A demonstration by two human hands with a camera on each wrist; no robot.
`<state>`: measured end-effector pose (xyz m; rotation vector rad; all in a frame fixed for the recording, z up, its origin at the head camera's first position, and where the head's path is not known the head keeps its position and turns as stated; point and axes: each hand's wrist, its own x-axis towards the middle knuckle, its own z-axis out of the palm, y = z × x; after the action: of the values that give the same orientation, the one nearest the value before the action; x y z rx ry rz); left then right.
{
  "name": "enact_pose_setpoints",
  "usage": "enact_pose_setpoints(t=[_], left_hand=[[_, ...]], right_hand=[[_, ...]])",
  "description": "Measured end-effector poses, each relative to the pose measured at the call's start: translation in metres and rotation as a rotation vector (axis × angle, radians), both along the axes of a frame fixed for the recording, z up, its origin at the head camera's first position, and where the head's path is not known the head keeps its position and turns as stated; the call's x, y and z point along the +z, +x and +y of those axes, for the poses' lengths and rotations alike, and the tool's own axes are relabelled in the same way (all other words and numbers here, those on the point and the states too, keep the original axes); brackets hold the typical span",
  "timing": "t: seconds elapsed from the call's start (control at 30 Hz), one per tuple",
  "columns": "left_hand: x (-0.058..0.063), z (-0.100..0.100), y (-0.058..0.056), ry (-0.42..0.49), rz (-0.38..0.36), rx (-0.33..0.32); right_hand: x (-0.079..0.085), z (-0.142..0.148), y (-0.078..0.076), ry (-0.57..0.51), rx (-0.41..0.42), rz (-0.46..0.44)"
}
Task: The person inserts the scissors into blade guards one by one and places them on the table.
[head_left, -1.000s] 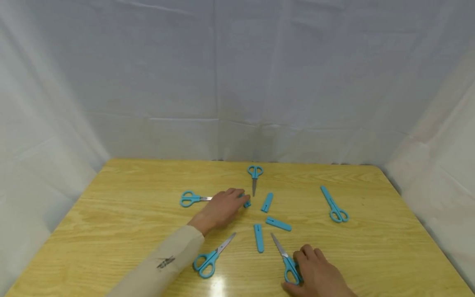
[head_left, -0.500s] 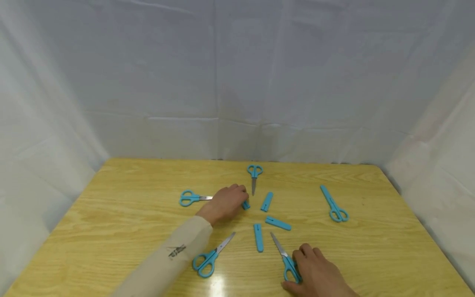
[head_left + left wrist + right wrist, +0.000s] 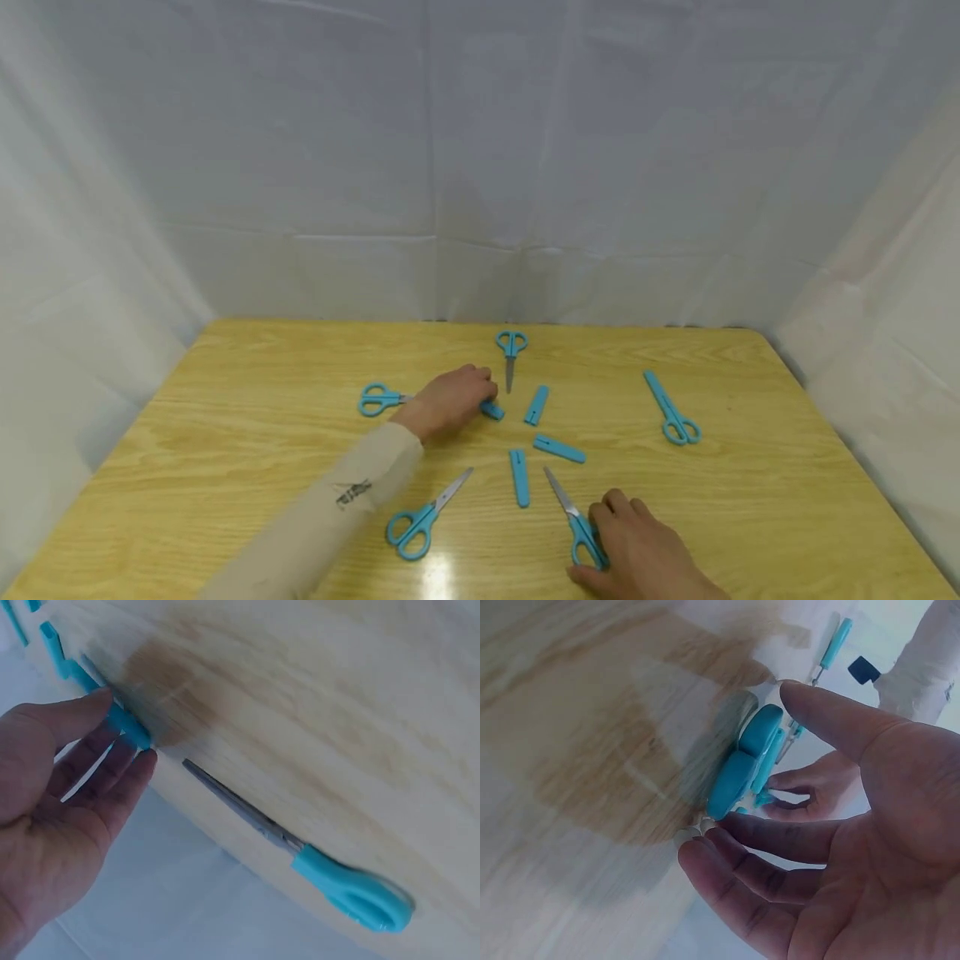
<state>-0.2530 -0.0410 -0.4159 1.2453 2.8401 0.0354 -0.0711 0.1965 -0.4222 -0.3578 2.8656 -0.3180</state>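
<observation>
My left hand (image 3: 450, 402) pinches a blue blade cover (image 3: 492, 410) low over the table, thumb on one side and fingers on the other in the left wrist view. Left of that hand lies a pair of blue-handled scissors (image 3: 378, 400), its blade partly behind the hand in the head view. At the front right, my right hand (image 3: 641, 546) holds the handle of another pair of scissors (image 3: 585, 542), whose bare blade points away and to the left. In the right wrist view its thumb and index finger lie at opposite ends of the blue handle (image 3: 735, 780).
Three more blue covers lie mid-table: one upper (image 3: 537, 405), one slanting (image 3: 559, 448), one lower (image 3: 520, 477). Bare scissors (image 3: 510, 354) lie at the back and others (image 3: 416, 525) at the front left. Covered scissors (image 3: 671, 408) lie right. White sheeting (image 3: 480, 167) surrounds the wooden table.
My left hand has shifted slightly, its fingers closing on the cover, which has turned nearer to level in the head view. The right hand and its scissors have stayed put.
</observation>
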Motion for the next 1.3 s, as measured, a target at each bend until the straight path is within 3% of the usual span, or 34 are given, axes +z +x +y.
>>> enact_pose_setpoints(t=[0.17, 0.47, 0.7, 0.93, 1.1, 1.3], left_hand=[[0.002, -0.001, -0.002, -0.012, 0.027, -0.038], [0.003, -0.005, -0.002, 0.072, -0.016, -0.037], [0.000, -0.007, -0.003, 0.083, 0.003, -0.049], [-0.001, -0.013, -0.002, 0.130, 0.074, -0.099], [0.003, -0.023, 0.003, 0.191, 0.150, -0.122], [0.009, -0.037, 0.014, 0.216, 0.150, -0.112]], right_hand=[[-0.001, -0.001, 0.002, -0.025, 0.005, 0.029], [-0.003, 0.001, 0.001, -0.014, 0.003, 0.040], [-0.002, 0.001, 0.000, -0.024, 0.016, 0.062], [0.000, 0.005, -0.007, -0.060, -0.024, -0.038], [0.001, 0.013, -0.012, -0.135, -0.001, -0.088], [0.006, 0.021, -0.018, -0.189, 0.004, -0.094]])
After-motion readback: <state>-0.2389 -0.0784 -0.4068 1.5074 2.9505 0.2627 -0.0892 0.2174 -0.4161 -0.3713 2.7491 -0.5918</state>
